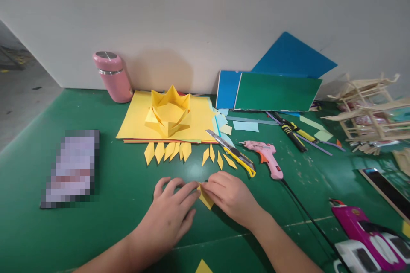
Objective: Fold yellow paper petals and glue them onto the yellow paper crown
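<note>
A small piece of yellow paper (206, 199) lies on the green table between my hands. My right hand (232, 198) pinches its upper edge with bent fingers. With fingers apart, my left hand (173, 207) rests to the left, its index fingertip touching the paper's top corner. Beyond my hands, several folded yellow paper diamonds (159, 152) form a row. Behind them, a folded yellow paper star-shaped bowl (168, 115) stands on a stack of coloured paper (133, 123). Another yellow paper piece (203, 267) shows at the bottom edge.
A utility knife (235, 155) and a pink glue gun (264, 153) with a black cord lie to the right. Pliers (293, 134), a wooden stick model (373, 111), a phone (389, 192) and a power strip (368, 239) are farther right. A pink flask (113, 79) stands back left.
</note>
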`<move>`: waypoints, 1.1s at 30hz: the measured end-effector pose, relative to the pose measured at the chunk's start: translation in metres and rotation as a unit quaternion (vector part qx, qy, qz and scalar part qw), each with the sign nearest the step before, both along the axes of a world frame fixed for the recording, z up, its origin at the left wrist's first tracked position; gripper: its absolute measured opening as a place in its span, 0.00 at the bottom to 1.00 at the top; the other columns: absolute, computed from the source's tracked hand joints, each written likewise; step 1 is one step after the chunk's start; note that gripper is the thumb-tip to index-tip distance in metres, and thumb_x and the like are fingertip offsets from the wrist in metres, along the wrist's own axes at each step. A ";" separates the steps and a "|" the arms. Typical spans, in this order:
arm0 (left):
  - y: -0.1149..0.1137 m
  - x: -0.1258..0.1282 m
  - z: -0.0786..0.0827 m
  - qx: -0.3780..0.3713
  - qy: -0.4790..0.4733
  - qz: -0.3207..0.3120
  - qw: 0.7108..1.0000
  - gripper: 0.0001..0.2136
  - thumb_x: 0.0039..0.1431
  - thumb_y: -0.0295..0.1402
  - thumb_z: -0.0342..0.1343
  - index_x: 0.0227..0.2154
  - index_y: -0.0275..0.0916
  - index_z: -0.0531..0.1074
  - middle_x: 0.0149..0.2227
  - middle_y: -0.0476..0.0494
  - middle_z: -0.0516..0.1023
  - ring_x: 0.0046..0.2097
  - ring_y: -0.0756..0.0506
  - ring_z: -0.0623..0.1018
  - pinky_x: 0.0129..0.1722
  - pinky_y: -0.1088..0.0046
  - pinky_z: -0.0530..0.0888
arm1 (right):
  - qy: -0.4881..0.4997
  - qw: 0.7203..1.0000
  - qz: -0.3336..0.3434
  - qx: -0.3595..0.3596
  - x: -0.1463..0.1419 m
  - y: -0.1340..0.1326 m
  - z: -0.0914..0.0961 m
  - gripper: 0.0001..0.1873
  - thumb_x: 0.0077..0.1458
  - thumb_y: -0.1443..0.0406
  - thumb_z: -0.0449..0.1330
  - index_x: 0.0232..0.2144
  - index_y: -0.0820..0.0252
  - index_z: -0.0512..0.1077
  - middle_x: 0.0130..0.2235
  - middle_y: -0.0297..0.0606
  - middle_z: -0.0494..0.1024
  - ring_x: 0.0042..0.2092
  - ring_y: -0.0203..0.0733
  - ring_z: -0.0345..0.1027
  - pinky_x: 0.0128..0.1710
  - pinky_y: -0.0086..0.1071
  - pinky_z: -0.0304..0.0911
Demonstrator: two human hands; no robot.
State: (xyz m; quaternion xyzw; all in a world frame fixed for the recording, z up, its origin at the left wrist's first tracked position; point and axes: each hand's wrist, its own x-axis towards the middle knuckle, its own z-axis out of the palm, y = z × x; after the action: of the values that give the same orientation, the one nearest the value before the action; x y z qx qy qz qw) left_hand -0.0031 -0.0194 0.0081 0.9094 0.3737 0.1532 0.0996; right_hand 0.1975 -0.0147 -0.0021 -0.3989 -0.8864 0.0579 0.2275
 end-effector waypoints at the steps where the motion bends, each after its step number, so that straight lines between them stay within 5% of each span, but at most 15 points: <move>1: 0.000 0.000 0.000 0.004 -0.001 -0.001 1.000 0.14 0.58 0.27 0.48 0.45 0.44 0.72 0.48 0.49 0.77 0.43 0.42 0.71 0.48 0.58 0.62 | -0.010 1.000 0.004 0.003 0.000 0.000 0.000 0.19 0.65 0.68 0.44 0.30 0.63 0.73 0.26 0.40 0.71 0.29 0.41 0.61 0.29 0.32 0.59; 22: -0.004 0.004 -0.011 0.070 -0.027 0.041 0.996 0.10 0.58 0.32 0.50 0.41 0.46 0.73 0.45 0.51 0.79 0.45 0.41 0.71 0.54 0.58 0.55 | -0.039 0.999 0.013 0.007 0.000 0.000 0.002 0.21 0.66 0.69 0.41 0.31 0.65 0.73 0.26 0.39 0.70 0.29 0.40 0.58 0.29 0.31 0.54; 33: 0.000 0.002 -0.002 0.016 -0.009 0.008 1.000 0.12 0.57 0.27 0.48 0.41 0.45 0.71 0.46 0.50 0.78 0.45 0.40 0.70 0.54 0.54 0.54 | -0.044 0.999 0.019 -0.003 0.004 0.001 0.004 0.19 0.66 0.69 0.43 0.32 0.64 0.73 0.27 0.39 0.70 0.29 0.40 0.58 0.28 0.31 0.54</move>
State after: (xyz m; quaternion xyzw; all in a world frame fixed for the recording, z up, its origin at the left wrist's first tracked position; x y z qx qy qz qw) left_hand -0.0007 -0.0195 0.0065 0.9063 0.3780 0.1678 0.0873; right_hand 0.2013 -0.0140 0.0024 -0.3849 -0.9027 0.0471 0.1864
